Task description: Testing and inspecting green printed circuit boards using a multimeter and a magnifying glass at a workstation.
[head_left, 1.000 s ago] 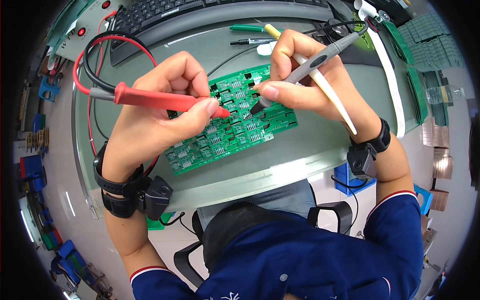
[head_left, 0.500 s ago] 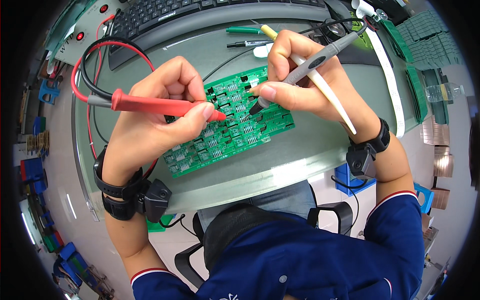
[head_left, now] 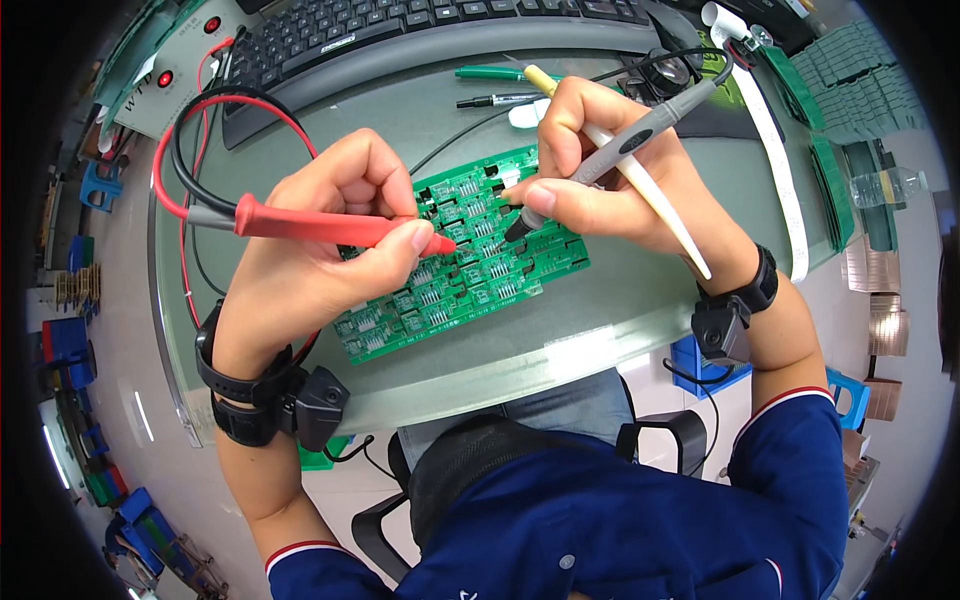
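Note:
A green circuit board panel (head_left: 480, 290) with rows of small components lies on the table between my hands. My left hand (head_left: 330, 240) pinches a red test probe (head_left: 320, 226), its tip down at the middle of the panel. In my right hand (head_left: 620, 180) is a grey test probe with a black tip (head_left: 630, 135), slanting down to the board close to the red one. A cream-coloured tapered stick with a yellow end (head_left: 660, 205) is also held across that hand. Whether the probe tips touch the board, I cannot tell.
A black keyboard (head_left: 430, 35) stands at the back, with a green pen (head_left: 490, 73) and a black marker (head_left: 495, 100) before it. At the left back sits a grey instrument box (head_left: 150, 95). Stacked green boards (head_left: 860, 80) and a plastic bottle (head_left: 888, 187) are at right.
The board and both hands appear slightly lower in the view, along with the table. Both probes stay held, their tips still close together over the middle of the panel.

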Demonstrator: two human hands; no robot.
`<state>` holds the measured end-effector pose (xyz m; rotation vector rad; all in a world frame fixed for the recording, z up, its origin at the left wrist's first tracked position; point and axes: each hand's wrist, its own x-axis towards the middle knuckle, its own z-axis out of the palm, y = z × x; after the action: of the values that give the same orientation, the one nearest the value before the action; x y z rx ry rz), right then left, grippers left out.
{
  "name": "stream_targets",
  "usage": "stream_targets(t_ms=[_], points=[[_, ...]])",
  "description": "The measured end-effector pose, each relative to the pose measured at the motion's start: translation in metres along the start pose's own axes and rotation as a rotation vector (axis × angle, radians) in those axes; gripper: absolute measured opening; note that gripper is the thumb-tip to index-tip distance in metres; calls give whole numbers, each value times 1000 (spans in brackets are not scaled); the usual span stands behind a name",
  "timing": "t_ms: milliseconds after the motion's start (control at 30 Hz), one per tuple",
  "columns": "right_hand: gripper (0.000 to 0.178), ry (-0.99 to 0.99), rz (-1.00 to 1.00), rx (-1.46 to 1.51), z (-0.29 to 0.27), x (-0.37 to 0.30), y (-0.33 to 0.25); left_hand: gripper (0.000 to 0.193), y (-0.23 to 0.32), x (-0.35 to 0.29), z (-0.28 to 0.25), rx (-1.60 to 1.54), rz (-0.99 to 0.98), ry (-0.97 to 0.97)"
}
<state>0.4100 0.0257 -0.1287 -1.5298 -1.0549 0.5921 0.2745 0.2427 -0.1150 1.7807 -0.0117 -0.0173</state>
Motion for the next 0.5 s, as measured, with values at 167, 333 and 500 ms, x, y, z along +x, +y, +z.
stream_targets(t_ms=[167,333,500], points=[[30,29,-42,20,2,0,4,18,2,0,0,-24,-35,-6],[31,52,-35,64,3,-2,4,19,0,0,0,-33,-33,-13],[31,50,1,72,4,-3,2,20,1,1,0,-12,-28,-16]])
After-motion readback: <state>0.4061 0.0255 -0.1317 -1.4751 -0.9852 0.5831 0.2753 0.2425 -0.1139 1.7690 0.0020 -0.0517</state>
